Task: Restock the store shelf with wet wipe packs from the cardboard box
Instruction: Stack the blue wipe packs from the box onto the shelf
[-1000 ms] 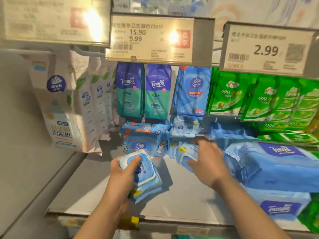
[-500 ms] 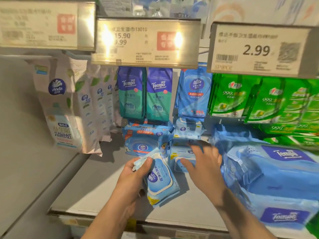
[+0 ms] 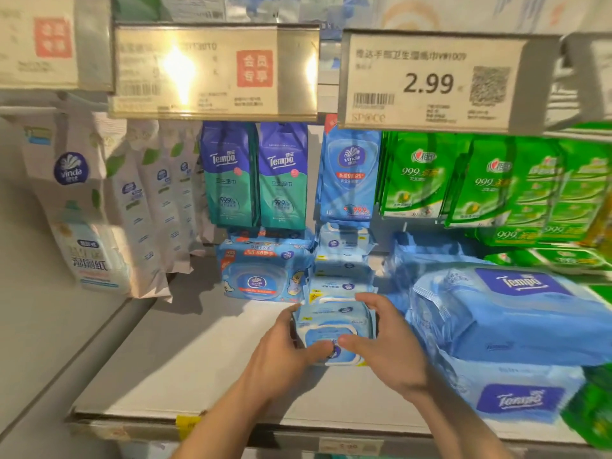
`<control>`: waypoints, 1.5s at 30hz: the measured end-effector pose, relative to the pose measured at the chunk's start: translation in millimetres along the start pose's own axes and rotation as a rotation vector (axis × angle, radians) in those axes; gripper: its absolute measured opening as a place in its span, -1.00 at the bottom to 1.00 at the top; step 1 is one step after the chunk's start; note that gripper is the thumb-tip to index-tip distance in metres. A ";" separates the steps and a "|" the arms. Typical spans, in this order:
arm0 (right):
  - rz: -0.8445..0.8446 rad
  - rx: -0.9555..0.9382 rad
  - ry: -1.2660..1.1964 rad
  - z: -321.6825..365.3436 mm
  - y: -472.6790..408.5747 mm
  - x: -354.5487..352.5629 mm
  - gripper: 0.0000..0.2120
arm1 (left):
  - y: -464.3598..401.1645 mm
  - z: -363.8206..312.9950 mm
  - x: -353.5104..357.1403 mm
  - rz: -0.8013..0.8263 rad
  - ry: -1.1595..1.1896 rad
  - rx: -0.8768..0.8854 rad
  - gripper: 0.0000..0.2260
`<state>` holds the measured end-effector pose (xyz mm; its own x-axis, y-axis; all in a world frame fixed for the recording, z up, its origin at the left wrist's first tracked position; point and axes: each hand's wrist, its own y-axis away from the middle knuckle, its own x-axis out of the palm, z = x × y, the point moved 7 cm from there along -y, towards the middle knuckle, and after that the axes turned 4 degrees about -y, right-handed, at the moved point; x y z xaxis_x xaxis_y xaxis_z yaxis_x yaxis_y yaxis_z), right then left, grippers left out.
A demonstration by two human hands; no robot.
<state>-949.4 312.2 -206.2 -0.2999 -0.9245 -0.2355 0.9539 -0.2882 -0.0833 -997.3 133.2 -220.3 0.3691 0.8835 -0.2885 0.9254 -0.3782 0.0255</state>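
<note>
A small light-blue wet wipe pack (image 3: 331, 329) with a white flip lid sits on the grey shelf (image 3: 185, 366), at the front of a row of like packs (image 3: 342, 283). My left hand (image 3: 281, 352) grips its left side with the thumb on the lid. My right hand (image 3: 387, 342) holds its right side, thumb meeting the left one. The cardboard box is out of view.
A bigger Vinda pack (image 3: 261, 270) stands left of the row. Two stacked large Tempo packs (image 3: 516, 323) crowd the right. Hanging packs (image 3: 255, 177) and green sachets (image 3: 463, 180) fill the back, price tags (image 3: 427, 81) overhead. Bare shelf lies front left.
My left hand carried the pack rightwards and laid it in front of the row. My right hand came off the row and closed onto the pack's right side.
</note>
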 end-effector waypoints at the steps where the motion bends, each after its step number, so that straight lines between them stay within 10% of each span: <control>1: -0.008 -0.004 0.004 -0.1 -0.4 -2.6 -0.39 | -1.4 -1.1 1.3 0.009 -0.007 0.011 -0.35; 9: 0.224 -0.101 0.111 28.2 9.9 7.8 -0.46 | 2.8 -42.8 -16.9 0.031 0.071 0.227 -0.24; 17: 0.115 0.032 -0.498 -4.2 5.0 12.1 -0.35 | -2.2 -30.0 -19.0 0.059 -0.009 0.148 -0.19; 26: -0.051 0.018 0.310 -12.8 4.4 -3.2 -0.53 | -22.2 -7.6 -3.6 -0.099 -0.149 0.161 -0.26; 31: -0.179 0.091 0.073 -15.9 0.9 -0.1 -0.08 | -33.0 1.9 13.8 -0.090 0.367 -0.049 -0.65; 36: -0.188 0.288 -0.414 -13.1 -17.4 19.3 -0.37 | -56.0 2.2 37.8 0.033 0.692 -0.185 -0.43; 45: -0.244 0.272 -0.302 -23.1 -37.5 15.9 -0.47 | -58.1 2.3 46.4 -0.053 0.742 -0.207 -0.36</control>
<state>-990.1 314.0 -229.2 -0.5379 -0.8412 0.0553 0.8358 -0.5237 0.1647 -1034.1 195.5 -237.4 0.2179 0.8805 0.4209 0.9138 -0.3355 0.2289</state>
